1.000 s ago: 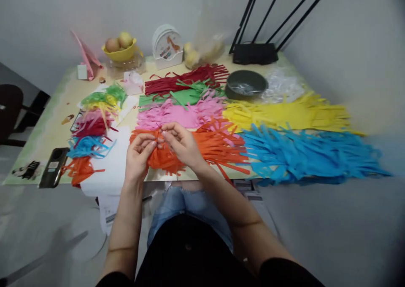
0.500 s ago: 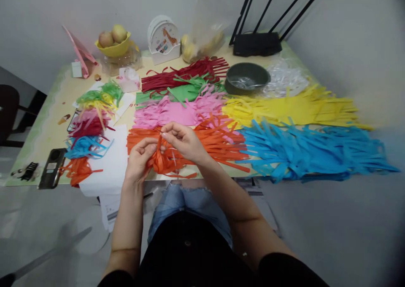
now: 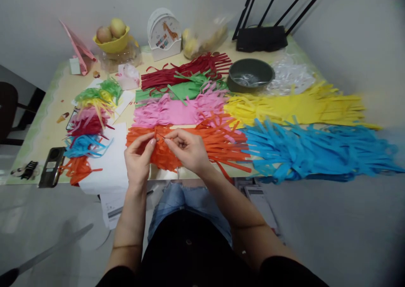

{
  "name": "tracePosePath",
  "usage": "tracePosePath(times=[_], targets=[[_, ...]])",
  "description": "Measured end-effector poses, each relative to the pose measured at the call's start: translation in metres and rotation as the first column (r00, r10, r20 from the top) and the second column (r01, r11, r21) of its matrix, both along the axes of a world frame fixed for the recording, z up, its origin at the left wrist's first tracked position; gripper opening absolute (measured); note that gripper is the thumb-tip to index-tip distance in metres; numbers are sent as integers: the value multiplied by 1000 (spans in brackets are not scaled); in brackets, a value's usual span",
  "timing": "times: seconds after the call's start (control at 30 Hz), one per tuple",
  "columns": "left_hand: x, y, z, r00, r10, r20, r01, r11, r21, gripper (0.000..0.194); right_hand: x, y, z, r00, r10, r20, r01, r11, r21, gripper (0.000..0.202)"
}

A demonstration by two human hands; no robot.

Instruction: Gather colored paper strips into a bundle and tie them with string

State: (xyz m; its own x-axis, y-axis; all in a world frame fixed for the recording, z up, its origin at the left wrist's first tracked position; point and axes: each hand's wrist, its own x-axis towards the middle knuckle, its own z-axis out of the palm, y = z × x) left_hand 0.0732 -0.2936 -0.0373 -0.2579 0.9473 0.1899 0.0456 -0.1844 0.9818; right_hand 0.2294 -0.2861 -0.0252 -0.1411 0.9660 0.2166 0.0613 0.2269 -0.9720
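At the table's front edge, my left hand (image 3: 138, 158) pinches an orange strip (image 3: 159, 135) between thumb and fingertips. My right hand (image 3: 190, 151) is close beside it, thumb and forefinger closed on the same strip, a thin stretch of which spans the two hands. Orange fringed sheets (image 3: 221, 146) lie beneath and behind both hands; whether the pinched strip belongs to them I cannot tell. Farther back lie pink (image 3: 182, 111), green (image 3: 190, 89) and dark red (image 3: 171, 76) fringed sheets. Yellow (image 3: 294, 105) and blue (image 3: 316, 152) ones spread to the right.
Small coloured bundles (image 3: 87, 127) form a column on the left, near white paper (image 3: 117, 152) and a phone (image 3: 51, 167). Toward the back are a dark round bowl (image 3: 250, 74), a black router (image 3: 262, 38), clear plastic (image 3: 289, 76) and a yellow fruit bowl (image 3: 112, 46).
The orange bunch at my hands has lowered and spread. My hands have drawn slightly apart, the right moving a little right and down, with a thin strip now stretched between the fingertips.
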Motion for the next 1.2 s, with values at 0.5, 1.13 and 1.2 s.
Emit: tracePosePath(times=[0.5,1.13,1.2], targets=[[1,-1,-3,993,56,-103,-52,998,43,21,0,0,1,999,32,-15,-33,998,-53,20],[1,-3,2,975,91,-202,-77,994,75,19,-1,2,0,999,30,23,-29,998,-53,19],[-1,-3,0,973,91,-212,-76,994,79,19,-1,2,0,999,30,33,-28,998,-57,19]])
